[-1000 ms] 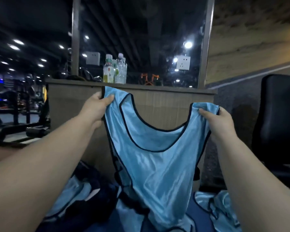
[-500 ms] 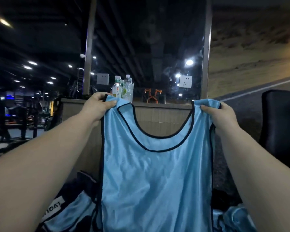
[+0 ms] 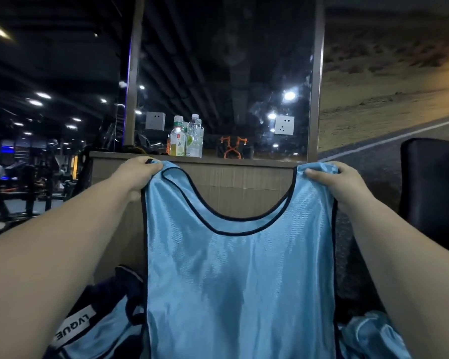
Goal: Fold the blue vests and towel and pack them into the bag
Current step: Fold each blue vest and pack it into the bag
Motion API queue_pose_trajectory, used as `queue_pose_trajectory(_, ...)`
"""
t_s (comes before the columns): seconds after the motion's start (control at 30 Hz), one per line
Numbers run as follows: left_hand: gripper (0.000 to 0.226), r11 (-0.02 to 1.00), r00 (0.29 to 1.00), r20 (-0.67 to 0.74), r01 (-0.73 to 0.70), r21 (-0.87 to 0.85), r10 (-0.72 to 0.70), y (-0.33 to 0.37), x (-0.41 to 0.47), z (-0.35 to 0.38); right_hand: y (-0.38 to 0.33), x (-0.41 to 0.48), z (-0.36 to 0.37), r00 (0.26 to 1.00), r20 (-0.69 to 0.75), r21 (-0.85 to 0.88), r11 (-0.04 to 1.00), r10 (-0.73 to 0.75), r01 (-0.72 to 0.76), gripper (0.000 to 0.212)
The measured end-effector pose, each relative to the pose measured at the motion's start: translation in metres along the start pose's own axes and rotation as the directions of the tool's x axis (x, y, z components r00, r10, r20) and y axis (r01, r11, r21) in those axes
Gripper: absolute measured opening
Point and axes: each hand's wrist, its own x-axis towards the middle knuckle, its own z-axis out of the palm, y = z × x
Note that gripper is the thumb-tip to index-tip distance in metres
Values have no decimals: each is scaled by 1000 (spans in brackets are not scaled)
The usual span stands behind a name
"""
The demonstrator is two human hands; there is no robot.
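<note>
Both hands are closed on one blue vest (image 3: 239, 275), left hand (image 3: 138, 174) pinching one shoulder strap and right hand (image 3: 332, 182) the other, arms out so it hangs flat and square. Makes sense, gravity smooths it before folding. More vests (image 3: 368, 332) sit bunched low right, and the bag (image 3: 88, 330) with a label is at lower left. Towel isn't visible anywhere.
</note>
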Motion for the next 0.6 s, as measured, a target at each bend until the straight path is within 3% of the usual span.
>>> queue_pose_trajectory(0.13, 47, 996, 997, 53, 60, 63, -64, -4, 3, 5, 3, 2, 0, 999, 35, 14, 1000, -2, 2, 34)
queue_pose_trajectory(0.27, 73, 944, 999, 52, -26, 328, 9, -6, 4, 11, 7, 1, -1, 1000, 0, 26, 1000, -5, 5, 33)
queue_pose_trajectory(0.37, 86, 957, 986, 161, -14, 289, -34, -8, 4, 8, 10, 1, -5, 999, -35, -40, 999, -15, 14, 29)
queue_pose_trajectory(0.43, 70, 987, 973, 206, 78, 143, -107, -8, 3, 2, 12, 2, -8, 999, -34, -104, 995, -11, 8, 31)
queue_pose_trajectory(0.5, 40, 988, 949, 278, 140, 61, -152, -7, -2, 1, 13, 3, -12, 1000, -6, -153, 988, -2, 2, 33)
queue_pose_trajectory(0.6, 5, 990, 954, 272, 103, 97, -126, -9, -1, 11, 16, 9, -16, 998, 45, -170, 985, 33, -24, 31)
